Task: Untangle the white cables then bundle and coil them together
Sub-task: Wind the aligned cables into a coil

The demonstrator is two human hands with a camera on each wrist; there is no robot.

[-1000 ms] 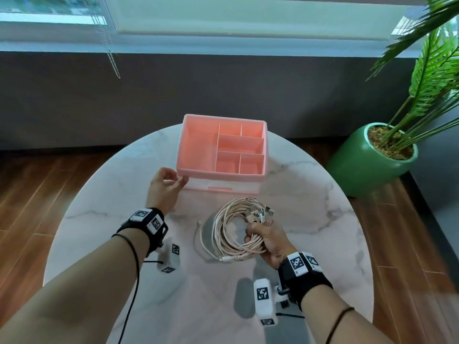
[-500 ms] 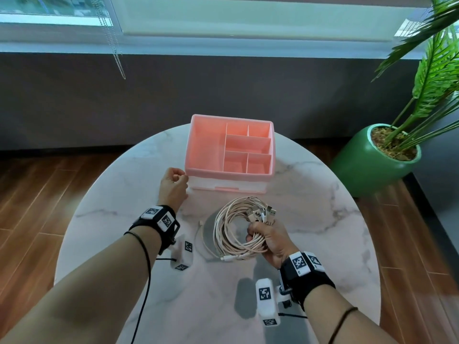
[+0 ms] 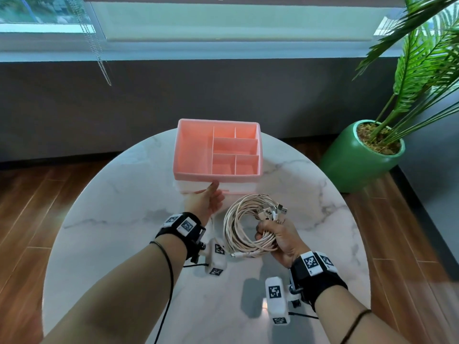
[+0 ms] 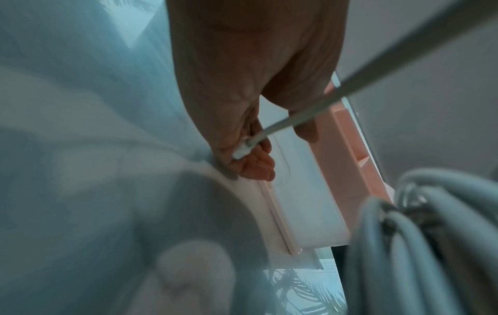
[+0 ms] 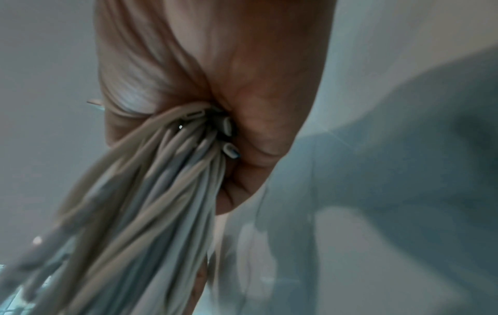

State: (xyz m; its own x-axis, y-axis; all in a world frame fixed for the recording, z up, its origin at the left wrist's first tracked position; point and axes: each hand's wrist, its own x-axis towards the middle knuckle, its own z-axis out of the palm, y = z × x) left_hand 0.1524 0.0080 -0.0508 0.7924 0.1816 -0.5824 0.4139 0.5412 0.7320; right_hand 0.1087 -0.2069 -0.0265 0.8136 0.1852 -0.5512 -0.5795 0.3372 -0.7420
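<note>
The cables [image 3: 244, 228] hang coiled in the gripping right hand [image 3: 280, 238], while the left hand [image 4: 242, 119] pinches one loose end, not yet tucked in.

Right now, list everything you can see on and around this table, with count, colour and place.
cable coil: one bundle, white, held above table centre
organizer box: one, pink, empty compartments, table's far side
drawer base: one, white, under the box
table: one, white marble, round
potted plant: one, green pot, floor at right
left hand: pinches a loose cable end at the drawer
right hand: grips the coil
</note>
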